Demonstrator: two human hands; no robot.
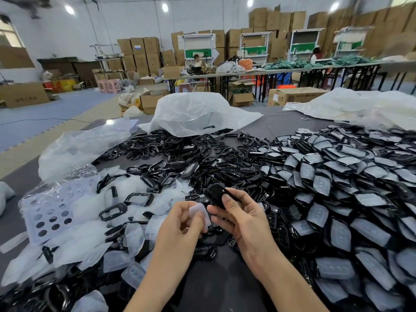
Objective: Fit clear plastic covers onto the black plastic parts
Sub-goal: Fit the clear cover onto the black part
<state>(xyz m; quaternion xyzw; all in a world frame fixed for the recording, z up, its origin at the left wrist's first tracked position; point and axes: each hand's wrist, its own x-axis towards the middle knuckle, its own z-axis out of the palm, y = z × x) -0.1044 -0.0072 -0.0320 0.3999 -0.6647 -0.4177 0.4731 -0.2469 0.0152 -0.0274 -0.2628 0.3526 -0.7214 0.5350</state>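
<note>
The black part (215, 195) is held up off the desk (221, 280) in my right grip (238, 219), with thumb and fingers curled round it. Just left of the black part and a little lower, my left grip (180, 224) pinches a clear cover (199, 213) by the fingertips. The cover's edge lies just beside the black part, though I cannot tell whether the two touch. Nearer to me than the black part, a bare dark strip of desk runs between my forearms, and that is the only open room close by. Right of the black part, a deep heap of covered parts (349, 199) crowds up near my right wrist and spreads to the desk's far right side. Beyond the black part, loose black frames (180, 158) lie tangled across the middle of the desk, and behind them sits a crumpled white bag (198, 113). Left of the black part, loose clear covers (90, 224) are strewn among more frames. A perforated plastic sheet (45, 212) lies further left, and a clear bag (78, 147) slumps beyond it toward the desk's left edge.
</note>
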